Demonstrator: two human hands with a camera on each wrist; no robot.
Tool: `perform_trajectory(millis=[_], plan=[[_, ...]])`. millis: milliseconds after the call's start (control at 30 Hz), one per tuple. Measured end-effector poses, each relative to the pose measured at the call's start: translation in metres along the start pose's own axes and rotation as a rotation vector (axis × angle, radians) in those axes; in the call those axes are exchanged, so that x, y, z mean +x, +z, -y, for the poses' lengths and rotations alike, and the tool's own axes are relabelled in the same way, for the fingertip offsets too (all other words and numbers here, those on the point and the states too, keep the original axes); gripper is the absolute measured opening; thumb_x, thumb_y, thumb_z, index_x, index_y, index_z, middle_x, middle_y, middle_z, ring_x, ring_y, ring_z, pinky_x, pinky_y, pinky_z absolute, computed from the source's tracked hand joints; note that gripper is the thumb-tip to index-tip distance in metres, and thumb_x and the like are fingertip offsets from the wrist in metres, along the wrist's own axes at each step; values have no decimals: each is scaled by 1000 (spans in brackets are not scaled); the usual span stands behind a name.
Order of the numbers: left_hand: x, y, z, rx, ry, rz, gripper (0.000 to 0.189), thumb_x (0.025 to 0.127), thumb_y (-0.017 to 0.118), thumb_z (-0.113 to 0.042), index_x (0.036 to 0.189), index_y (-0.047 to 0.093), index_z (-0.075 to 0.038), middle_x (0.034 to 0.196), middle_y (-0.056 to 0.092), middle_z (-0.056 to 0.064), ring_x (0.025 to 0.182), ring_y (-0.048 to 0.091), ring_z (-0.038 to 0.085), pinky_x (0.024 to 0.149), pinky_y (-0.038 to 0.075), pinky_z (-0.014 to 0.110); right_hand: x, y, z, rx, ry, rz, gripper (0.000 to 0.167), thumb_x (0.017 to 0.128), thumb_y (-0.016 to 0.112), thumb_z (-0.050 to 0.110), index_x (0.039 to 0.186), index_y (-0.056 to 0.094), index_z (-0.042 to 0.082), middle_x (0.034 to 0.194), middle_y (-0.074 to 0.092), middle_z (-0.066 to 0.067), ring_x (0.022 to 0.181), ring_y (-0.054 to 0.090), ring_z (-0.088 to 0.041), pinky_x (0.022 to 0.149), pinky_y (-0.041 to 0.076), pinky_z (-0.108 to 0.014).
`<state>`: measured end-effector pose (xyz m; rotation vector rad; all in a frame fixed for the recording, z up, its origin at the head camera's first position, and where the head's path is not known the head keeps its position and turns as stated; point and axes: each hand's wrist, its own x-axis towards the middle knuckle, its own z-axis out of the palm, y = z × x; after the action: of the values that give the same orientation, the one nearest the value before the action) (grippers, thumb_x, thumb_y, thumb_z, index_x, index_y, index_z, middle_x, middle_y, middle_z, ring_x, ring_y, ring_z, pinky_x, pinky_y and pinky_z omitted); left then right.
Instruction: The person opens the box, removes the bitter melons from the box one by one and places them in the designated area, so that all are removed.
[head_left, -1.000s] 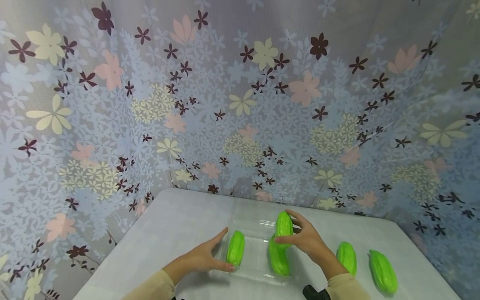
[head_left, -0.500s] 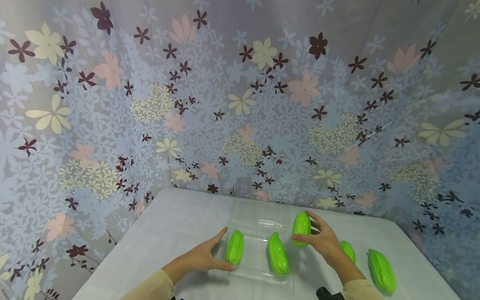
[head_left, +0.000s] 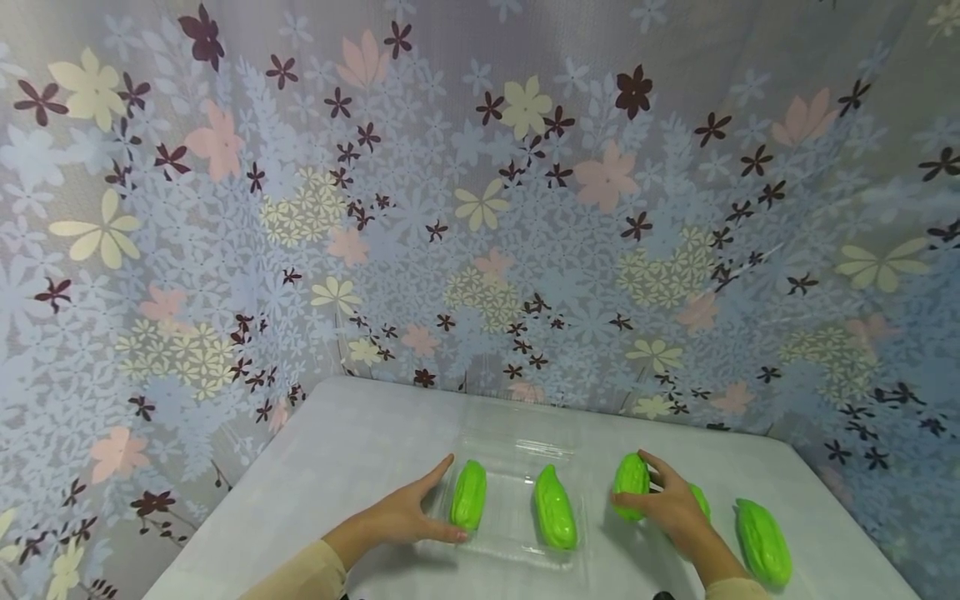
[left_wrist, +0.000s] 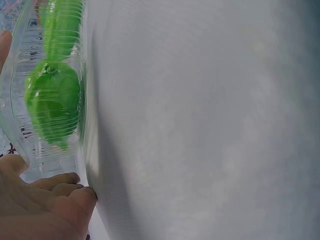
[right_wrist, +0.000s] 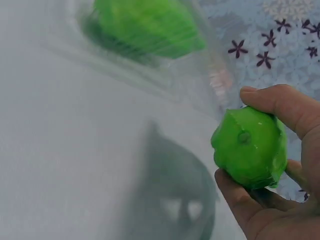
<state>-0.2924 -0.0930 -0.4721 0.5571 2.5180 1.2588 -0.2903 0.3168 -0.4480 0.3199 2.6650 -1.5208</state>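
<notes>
Right grip (head_left: 672, 506) holds green vegetable (head_left: 632, 475); second vegetable (head_left: 701, 500) behind, partly hidden.

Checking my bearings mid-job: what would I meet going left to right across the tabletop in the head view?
Left grip, left green gourd in the clear plastic container, right green gourd in it, held gourd, right grip, rightmost gourd.

Through the ribbed wall of a clear box (left_wrist: 17, 102) shows a green gourd (left_wrist: 52, 102), with a second gourd (left_wrist: 62, 30) above it. The left hand (left_wrist: 42, 207) sits just beside the box's lower end. Pale tabletop (left_wrist: 200, 120) spreads to the right.
</notes>
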Motion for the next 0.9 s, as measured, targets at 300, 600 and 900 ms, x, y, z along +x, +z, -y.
perform_trajectory(millis=[300,600,900], plan=[[0,2,4,5,1,-5,117,73,89,-49,163,16,-31,162,26,18,144,27,47,111,24,70,1,-2,-15,-116,44,6,116,73,92,32,158,20,1,153,16,-41,137,21,-61,106,29,-73],[0,1,4,2,1,-3,117,74,88,-50,163,16,-31,162,26,19,144,27,47,111,25,69,2,-7,-21,-206,74,-18,121,67,96,32,156,22,-2,151,18,-42,136,22,-62,107,24,-73],[2,2,5,0,5,0,117,74,88,-50,163,16,-30,162,26,18,145,27,46,111,25,69,1,-19,-24,-294,33,-2,120,67,95,34,155,23,-3,152,18,-42,135,22,-63,106,25,-74]])
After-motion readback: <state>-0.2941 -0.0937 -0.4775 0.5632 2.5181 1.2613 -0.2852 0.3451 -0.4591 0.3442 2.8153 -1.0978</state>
